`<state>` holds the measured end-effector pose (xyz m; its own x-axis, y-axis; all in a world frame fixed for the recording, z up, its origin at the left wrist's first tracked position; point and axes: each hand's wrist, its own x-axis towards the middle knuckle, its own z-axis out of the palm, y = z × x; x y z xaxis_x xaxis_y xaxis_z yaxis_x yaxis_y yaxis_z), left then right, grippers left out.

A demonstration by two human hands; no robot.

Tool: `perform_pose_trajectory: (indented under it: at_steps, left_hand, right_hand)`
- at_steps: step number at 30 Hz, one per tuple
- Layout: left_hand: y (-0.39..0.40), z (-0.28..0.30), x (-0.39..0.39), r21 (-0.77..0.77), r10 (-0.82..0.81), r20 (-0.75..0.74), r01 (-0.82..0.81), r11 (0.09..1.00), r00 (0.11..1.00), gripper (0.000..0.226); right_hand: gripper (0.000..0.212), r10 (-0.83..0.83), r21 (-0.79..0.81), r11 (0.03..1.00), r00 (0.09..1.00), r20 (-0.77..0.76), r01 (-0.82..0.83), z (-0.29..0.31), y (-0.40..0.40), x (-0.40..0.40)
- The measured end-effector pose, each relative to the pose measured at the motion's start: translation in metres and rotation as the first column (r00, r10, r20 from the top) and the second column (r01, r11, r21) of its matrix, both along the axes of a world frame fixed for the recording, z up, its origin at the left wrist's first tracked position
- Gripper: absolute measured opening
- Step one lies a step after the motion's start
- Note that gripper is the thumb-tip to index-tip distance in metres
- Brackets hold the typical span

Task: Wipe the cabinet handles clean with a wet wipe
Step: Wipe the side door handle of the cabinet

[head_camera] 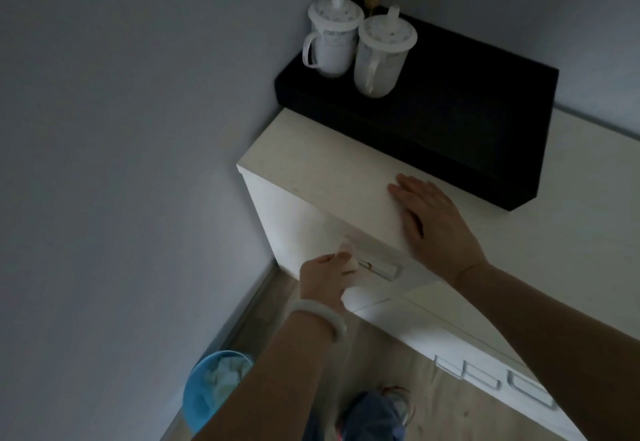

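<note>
1. The left hand (323, 279) pinches a wet wipe (347, 256) against the left end of the cabinet handle (377, 265).
2. The right hand (433, 222), fingers straight, rests flat on the cabinet top (322, 166), just above that handle.

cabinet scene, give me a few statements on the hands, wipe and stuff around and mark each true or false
1. The left hand holds a wet wipe against a cabinet handle. True.
2. The right hand grips a second wipe. False: it rests flat and open on the cabinet top.
3. Two lidded cups stand on a black box. True.
4. The blue bin sits on the cabinet. False: it stands on the floor by the wall.
5. The left wrist wears a pale bangle. True.
</note>
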<state>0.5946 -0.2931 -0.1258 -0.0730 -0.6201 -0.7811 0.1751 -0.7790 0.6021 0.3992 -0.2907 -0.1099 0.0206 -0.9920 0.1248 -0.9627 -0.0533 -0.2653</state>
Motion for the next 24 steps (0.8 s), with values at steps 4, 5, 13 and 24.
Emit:
perform_pose_trajectory:
  at_steps: [4,5,13,24]
  left_hand:
    - [-0.025,-0.006,0.006,-0.102,0.002,0.106,0.009,0.995,0.994,0.026]
    - [-0.024,-0.006,0.005,-0.104,-0.005,0.109,0.016,0.994,0.994,0.028]
    - [0.009,-0.009,-0.004,0.027,0.048,-0.089,-0.046,0.999,0.995,0.023]
    - [0.014,-0.005,-0.021,0.093,-0.054,-0.064,0.060,0.994,0.996,0.015]
  right_hand:
    - [0.047,0.012,-0.028,1.000,1.000,0.009,-0.012,-0.001,-0.001,0.000]
    - [0.046,0.011,-0.030,0.999,1.000,0.007,-0.011,-0.001,-0.001,0.000]
    - [0.046,-0.008,-0.015,1.000,1.000,-0.016,0.008,0.000,-0.001,0.002]
    - [0.048,-0.021,0.000,1.000,0.999,-0.034,0.021,0.002,0.000,0.003]
